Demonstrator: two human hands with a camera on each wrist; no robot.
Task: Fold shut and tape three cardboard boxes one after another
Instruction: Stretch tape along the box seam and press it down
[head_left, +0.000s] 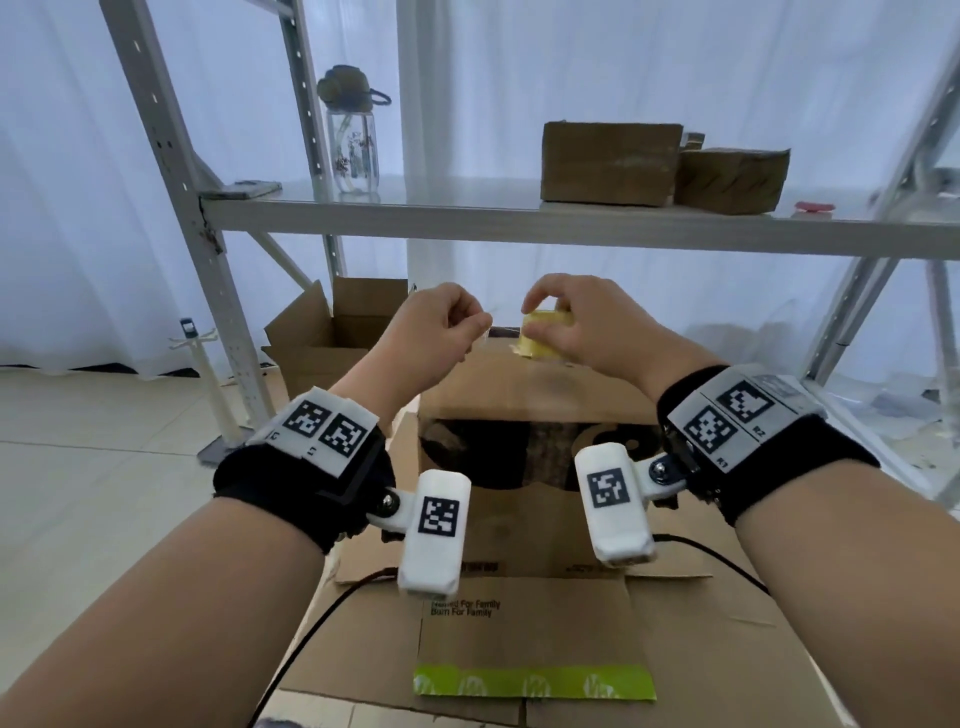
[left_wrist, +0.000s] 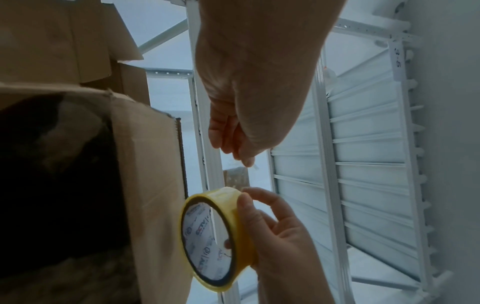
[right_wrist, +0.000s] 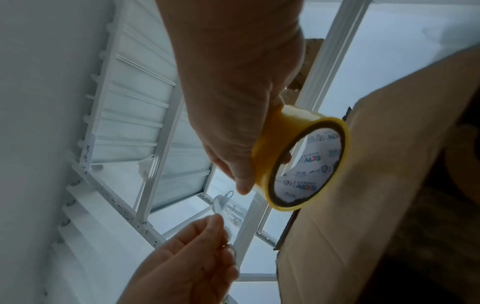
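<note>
A brown cardboard box (head_left: 519, 623) stands right in front of me. Its top is partly open, and a dark gap shows between the flaps. Above its far edge my right hand (head_left: 566, 317) grips a yellow tape roll (head_left: 543, 338) by the rim. The right wrist view shows the roll (right_wrist: 301, 160) upright beside the box wall (right_wrist: 363, 185). Just left of the roll, my left hand (head_left: 480, 325) pinches a small clear tape end between thumb and forefinger. The left wrist view shows that pinch (left_wrist: 246, 162) a short way above the roll (left_wrist: 215, 238).
A green tape strip (head_left: 535, 680) lies across the near flap. A metal shelf (head_left: 467, 218) behind holds two closed boxes (head_left: 610, 161) and a water bottle (head_left: 353, 145). An open box (head_left: 332, 332) and a white stand (head_left: 208, 384) sit on the floor at left.
</note>
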